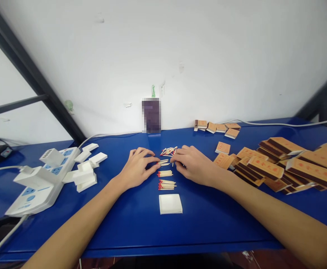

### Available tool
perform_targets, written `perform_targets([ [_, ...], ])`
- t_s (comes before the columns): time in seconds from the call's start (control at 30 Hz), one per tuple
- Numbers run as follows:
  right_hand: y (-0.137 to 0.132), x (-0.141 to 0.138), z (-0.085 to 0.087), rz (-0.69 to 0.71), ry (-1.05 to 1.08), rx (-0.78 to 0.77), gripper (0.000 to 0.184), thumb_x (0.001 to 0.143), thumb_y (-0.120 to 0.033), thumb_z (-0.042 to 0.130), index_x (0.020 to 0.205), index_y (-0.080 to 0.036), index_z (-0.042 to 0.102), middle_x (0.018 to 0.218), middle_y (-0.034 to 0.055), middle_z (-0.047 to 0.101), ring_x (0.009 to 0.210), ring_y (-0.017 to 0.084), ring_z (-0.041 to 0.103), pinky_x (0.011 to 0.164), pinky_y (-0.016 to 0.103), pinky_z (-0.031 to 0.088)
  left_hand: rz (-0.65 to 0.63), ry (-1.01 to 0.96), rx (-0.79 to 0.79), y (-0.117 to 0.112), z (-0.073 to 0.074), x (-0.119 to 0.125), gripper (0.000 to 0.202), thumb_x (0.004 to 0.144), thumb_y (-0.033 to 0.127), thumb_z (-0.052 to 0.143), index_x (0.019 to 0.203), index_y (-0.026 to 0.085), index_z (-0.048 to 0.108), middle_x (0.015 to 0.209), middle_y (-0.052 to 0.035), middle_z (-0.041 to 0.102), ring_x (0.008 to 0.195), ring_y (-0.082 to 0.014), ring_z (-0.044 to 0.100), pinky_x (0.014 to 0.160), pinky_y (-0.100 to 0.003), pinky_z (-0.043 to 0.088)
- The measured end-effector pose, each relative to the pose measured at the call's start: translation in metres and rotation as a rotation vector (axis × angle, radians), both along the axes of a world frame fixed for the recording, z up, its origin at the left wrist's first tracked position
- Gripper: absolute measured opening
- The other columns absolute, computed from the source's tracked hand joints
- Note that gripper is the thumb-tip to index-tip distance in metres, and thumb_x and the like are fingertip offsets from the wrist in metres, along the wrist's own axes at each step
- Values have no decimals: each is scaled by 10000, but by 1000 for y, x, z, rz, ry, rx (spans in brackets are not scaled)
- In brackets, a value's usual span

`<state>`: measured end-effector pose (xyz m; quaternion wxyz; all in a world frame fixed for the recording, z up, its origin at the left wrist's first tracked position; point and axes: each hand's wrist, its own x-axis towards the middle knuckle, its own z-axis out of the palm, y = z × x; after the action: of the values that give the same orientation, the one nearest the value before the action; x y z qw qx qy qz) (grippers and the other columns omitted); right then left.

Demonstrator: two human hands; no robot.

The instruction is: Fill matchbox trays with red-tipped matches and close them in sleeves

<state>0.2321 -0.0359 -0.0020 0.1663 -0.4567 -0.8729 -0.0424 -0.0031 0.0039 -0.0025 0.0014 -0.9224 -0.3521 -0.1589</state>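
Your left hand (pixel 137 168) and right hand (pixel 193 164) pinch a small bundle of red-tipped wooden matches (pixel 163 162) between their fingertips, one hand at each end. Squeeze evenly and keep the heads level. A loose match pile (pixel 169 151) lies just beyond your fingers, and a square white cardboard tray (pixel 170 203) lies nearer you.

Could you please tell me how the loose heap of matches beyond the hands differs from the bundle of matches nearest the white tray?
The loose heap lies fanned and crossed; the bundle has its sticks roughly parallel, red heads to the left. The loose heap sits farther from the white tray; the bundle lies just beyond it. Both are red-headed matches on the blue table.
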Motion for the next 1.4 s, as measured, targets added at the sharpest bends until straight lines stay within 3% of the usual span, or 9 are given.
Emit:
perform_targets([
  [0.7,-1,-6,-4,30,39,-50,258,927,-173,463,1021,-198,701,964,70,673,914,210,555,768,359,354,-30,-33,-11,-1,-3,2,228,957,376,528,1037,272,715,1146,-44,627,1091,-237,507,934,-451,347],
  [1.2,-4,-4,0,-6,76,-72,146,859,-146,526,824,-173,664,883,47,677,834,179,549,730,322,315,-12,-57,-23,0,-2,3,182,934,352,570,995,278,724,1135,-26,635,1101,-232,513,928,-429,342],
  [1.4,5,-2,-9,0,95,-44,176,873,-114,521,900,-195,675,938,39,711,884,191,571,747,326,321,-17,-76,-25,-1,-3,3,166,922,331,582,980,276,728,1132,-17,633,1096,-229,516,924,-425,344],
])
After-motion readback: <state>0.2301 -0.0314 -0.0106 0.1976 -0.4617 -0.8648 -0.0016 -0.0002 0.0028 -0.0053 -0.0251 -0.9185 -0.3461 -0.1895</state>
